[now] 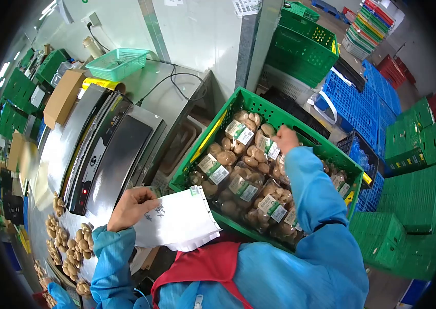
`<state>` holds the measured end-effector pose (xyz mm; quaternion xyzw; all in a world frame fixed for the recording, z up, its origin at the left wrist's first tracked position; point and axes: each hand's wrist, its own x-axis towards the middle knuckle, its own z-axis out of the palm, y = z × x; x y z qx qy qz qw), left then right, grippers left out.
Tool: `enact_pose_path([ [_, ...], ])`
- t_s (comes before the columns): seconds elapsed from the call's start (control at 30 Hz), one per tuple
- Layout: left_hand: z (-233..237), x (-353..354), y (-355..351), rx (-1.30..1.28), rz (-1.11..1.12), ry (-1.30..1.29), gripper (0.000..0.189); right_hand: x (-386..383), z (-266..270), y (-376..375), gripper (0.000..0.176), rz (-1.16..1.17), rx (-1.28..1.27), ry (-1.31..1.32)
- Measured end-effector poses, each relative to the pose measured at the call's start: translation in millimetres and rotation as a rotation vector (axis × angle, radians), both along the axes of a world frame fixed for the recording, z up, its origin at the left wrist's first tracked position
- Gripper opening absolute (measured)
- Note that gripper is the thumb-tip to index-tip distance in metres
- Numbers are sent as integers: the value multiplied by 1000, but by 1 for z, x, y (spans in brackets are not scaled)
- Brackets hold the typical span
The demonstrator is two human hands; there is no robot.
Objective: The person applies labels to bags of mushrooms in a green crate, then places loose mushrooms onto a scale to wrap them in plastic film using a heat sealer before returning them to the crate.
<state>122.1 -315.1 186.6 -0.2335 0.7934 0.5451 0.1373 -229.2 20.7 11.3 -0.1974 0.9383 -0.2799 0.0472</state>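
My left hand [131, 207] is closed on the edge of a stack of white paper sheets [179, 219]. The top sheet carries some dark marks, and a small green-and-white label [195, 191] sits at its corner. Over the far side of a green crate [218, 121], my right hand [286, 139] has its fingers curled together, touching or just above a labelled pack of mushrooms [265, 147]. Whatever is between those fingertips is hidden. Several other clear-wrapped mushroom packs [246, 185] fill the crate, most with a white-and-green label on top.
To the left is a wrapping machine [109, 149] with a red light, and loose mushrooms [71, 247] on the metal table. Another person's blue-sleeved arm [59, 294] shows at lower left. A light green basket [117, 63] stands behind. Green crates [408, 195] and blue pallets [354, 108] are at right.
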Motion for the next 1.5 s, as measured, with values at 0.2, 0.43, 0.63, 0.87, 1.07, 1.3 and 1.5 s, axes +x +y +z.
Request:
enact_pose_path([
  [0.2, -4, -3, 2, 75, 28, 42, 9, 0, 39, 94, 11, -45, -453, -539],
  [0.43, 4, -29, 24, 177, -32, 58, 8, 19, 0, 93, 23, 152, -176, -209],
  [0.63, -1, -31, 29, 164, -36, 62, 8, 53, 7, 64, 30, 106, 121, 164],
  [0.87, 5, -34, 32, 103, -84, 22, 8, 11, 14, 146, 24, -155, -453, -203],
  [1.07, -5, -36, 35, 213, -59, 95, 10, 24, 21, 215, 21, -9, -372, -452],
  [1.3, 4, -45, 51, 191, -102, 80, 9, 53, -2, 191, 29, 42, -71, -31],
  [1.5, 11, -42, 60, 77, -93, 161, 12, 73, 29, 154, 24, -57, 339, 445],
])
